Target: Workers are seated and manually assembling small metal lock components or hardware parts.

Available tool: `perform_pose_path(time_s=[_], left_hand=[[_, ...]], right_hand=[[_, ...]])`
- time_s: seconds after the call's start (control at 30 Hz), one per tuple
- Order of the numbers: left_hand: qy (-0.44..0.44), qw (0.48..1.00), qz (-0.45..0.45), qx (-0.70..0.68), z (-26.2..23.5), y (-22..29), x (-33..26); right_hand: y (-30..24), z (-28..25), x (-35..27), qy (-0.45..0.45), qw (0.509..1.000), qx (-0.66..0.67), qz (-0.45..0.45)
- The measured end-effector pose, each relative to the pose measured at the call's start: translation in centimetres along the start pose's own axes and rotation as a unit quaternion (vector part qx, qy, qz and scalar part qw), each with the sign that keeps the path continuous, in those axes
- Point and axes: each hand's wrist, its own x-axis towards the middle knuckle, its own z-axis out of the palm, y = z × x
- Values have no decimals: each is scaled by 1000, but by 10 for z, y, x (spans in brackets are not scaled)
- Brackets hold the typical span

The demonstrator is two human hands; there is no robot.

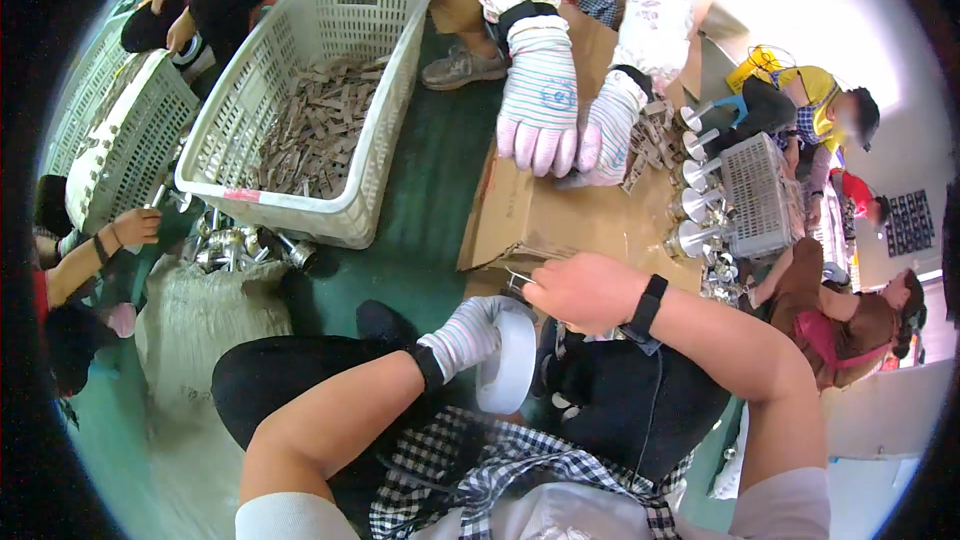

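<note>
My left hand (466, 338), in a striped glove, is closed around a pale round disc (508, 365) tilted on edge over my lap. My bare right hand (590, 292) is just above and to the right of it. Its fingers are pinched at a thin shiny metal piece (516, 280), whose full shape is hidden. Across from me, a co-worker's two gloved hands (540, 100) are lowered over an opened cardboard box (540, 215). Flat greyish metal pieces (655, 145) are heaped beside those hands.
A white plastic crate (365, 210) of flat metal pieces stands at the left front. Shiny metal parts with round flanges (690, 238) are grouped at the right, near a grey crate (755, 190). A woven sack (205, 310) lies at the left. Other people work on both sides.
</note>
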Motion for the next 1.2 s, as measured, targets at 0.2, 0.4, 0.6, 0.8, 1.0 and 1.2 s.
perform_pose_path(time_s=[0.2,0.4,0.6,0.8,1.0,1.2], left_hand=[[-46,999,-13,16,2,12,-23],[-92,925,-173,325,4,-6,-42],[5,998,52,-36,9,50,-22],[1,996,84,-10,21,132,-10],[49,983,175,-1,27,193,21],[94,982,162,-9,21,258,58]], right_hand=[[7,34,20,-51,998,-31,-22],[-12,22,-19,-36,997,55,29],[-46,-35,-68,70,975,75,199],[-47,-36,-86,417,798,210,380],[-44,-26,-63,609,607,417,295],[-53,-37,-32,644,472,581,159]])
